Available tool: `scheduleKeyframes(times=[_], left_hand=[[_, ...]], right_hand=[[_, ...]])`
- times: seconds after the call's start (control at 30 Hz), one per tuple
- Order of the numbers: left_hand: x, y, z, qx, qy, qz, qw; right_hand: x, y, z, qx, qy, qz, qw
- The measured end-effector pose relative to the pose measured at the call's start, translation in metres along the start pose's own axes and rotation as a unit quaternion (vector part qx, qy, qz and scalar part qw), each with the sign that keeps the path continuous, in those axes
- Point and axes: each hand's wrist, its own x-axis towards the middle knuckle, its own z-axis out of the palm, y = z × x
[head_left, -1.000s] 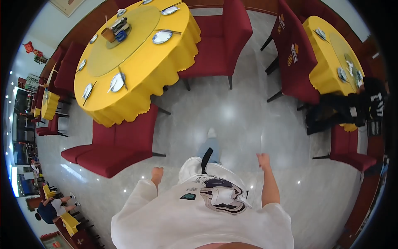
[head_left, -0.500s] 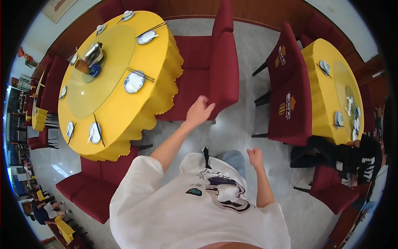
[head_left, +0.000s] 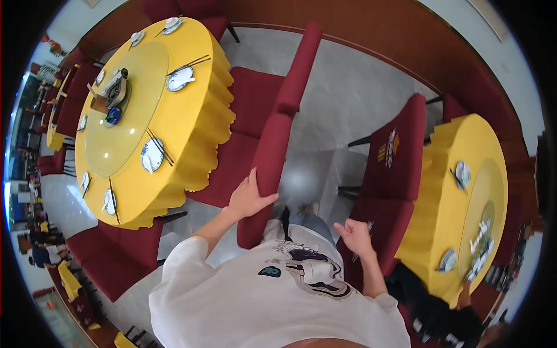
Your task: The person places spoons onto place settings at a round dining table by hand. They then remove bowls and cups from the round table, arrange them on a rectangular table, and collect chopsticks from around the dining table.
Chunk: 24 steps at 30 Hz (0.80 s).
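Note:
My left hand point(head_left: 250, 197) rests on the top of a red chair's backrest point(head_left: 272, 156), thumb spread from the fingers. The chair stands beside a round table with a yellow cloth point(head_left: 191, 133). My right hand point(head_left: 354, 235) hangs near another red chair point(head_left: 387, 203) on the right, thumb out and the other fingers curled; nothing shows in it. Plates with chopsticks, such as one blue-rimmed plate point(head_left: 152, 155), are set around the left table, and a glass turntable point(head_left: 139, 75) carries a small tray and a blue item.
On the right, a second yellow table point(head_left: 429, 214) holds plates; a person in dark clothes point(head_left: 441, 313) reaches over its near edge. More red chairs point(head_left: 125, 255) stand at the lower left. A grey floor aisle point(head_left: 319, 122) runs between the chairs, toward a brown wall panel point(head_left: 371, 40).
My left hand has gone from the air onto the chair's backrest. The view has moved forward between the two tables, and the right-hand table and chairs now appear nearer.

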Motion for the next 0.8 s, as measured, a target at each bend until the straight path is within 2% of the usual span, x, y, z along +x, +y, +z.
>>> scheduleKeyframes(times=[0.1, 0.13, 0.2, 0.27, 0.33, 0.4, 0.47, 0.5, 0.57, 0.6, 0.63, 0.67, 0.73, 0.8], left_hand=[[0.015, 0.013, -0.002, 0.007, 0.03, -0.043, 0.999], [0.021, 0.026, 0.003, -0.009, 0.133, -0.021, 0.991], [0.048, 0.061, -0.012, 0.026, 0.257, 0.075, 0.963], [0.097, 0.087, -0.025, -0.005, 0.314, 0.078, 0.946], [0.158, 0.106, -0.035, -0.003, 0.325, 0.075, 0.943], [0.222, 0.117, -0.043, 0.026, 0.326, 0.07, 0.942], [0.27, 0.139, -0.064, 0.046, 0.29, 0.038, 0.955], [0.292, 0.143, -0.07, 0.04, 0.275, 0.048, 0.959], [0.333, 0.152, -0.087, 0.028, 0.27, 0.055, 0.961], [0.349, 0.156, -0.094, 0.009, 0.236, 0.052, 0.97], [0.364, 0.158, -0.1, -0.009, 0.203, 0.048, 0.978], [0.378, 0.159, -0.105, -0.013, 0.209, 0.039, 0.977], [0.404, 0.16, -0.112, -0.081, 0.178, 0.024, 0.98], [0.42, 0.167, -0.122, -0.123, 0.183, -0.014, 0.975]], right_hand=[[0.088, -0.029, -0.064, -0.022, -0.054, -0.086, 0.995], [0.119, -0.036, -0.076, -0.035, -0.058, -0.116, 0.991], [0.177, -0.043, -0.091, -0.042, -0.066, -0.141, 0.987], [0.236, -0.051, -0.108, -0.061, -0.074, -0.167, 0.981], [0.288, -0.057, -0.123, -0.071, -0.07, -0.174, 0.98], [0.343, -0.053, -0.139, -0.109, -0.107, -0.169, 0.974], [0.386, -0.05, -0.157, -0.11, -0.109, -0.085, 0.984], [0.403, -0.04, -0.163, -0.121, -0.118, -0.088, 0.982], [0.44, -0.021, -0.173, -0.043, -0.126, 0.01, 0.991], [0.455, -0.022, -0.181, -0.05, -0.131, 0.004, 0.99], [0.472, -0.024, -0.186, -0.017, -0.138, 0.052, 0.989], [0.488, -0.025, -0.191, 0.014, -0.146, 0.1, 0.984], [0.524, -0.001, -0.197, -0.009, -0.153, 0.096, 0.983], [0.559, 0.024, -0.203, -0.026, -0.092, 0.156, 0.983]])
